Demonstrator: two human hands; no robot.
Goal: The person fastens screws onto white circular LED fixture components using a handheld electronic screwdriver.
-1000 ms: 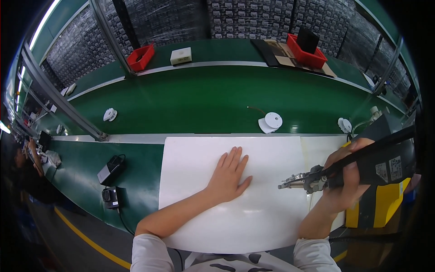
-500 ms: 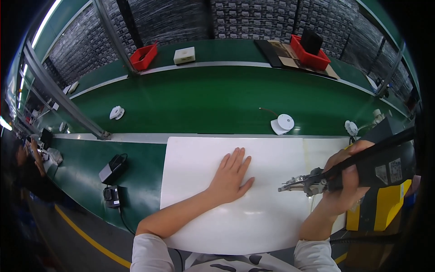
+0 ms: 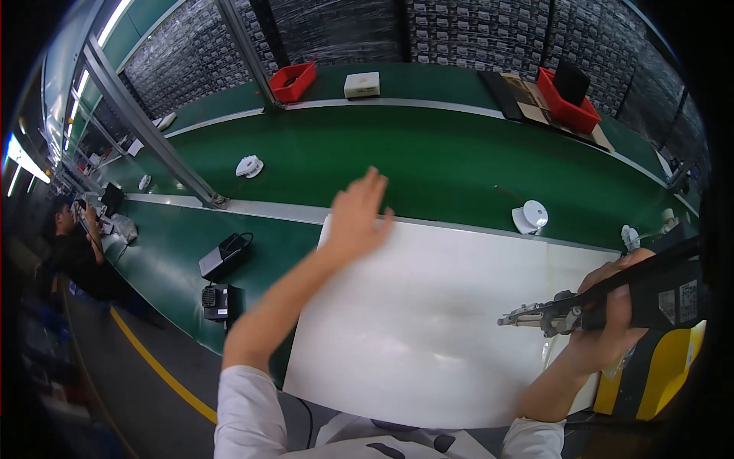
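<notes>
While the left hand (image 3: 358, 214) is held spread above the white board's (image 3: 428, 329) far edge, a power screwdriver (image 3: 604, 302) is gripped tightly by the right hand (image 3: 612, 321).

White short sleeves, bare forearms, dark-patterned white shirt front.

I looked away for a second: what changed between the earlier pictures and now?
The left hand lifted off the white mat and reached forward toward its far edge, open and empty. The right hand kept its grip on the power screwdriver at the mat's right side.
</notes>
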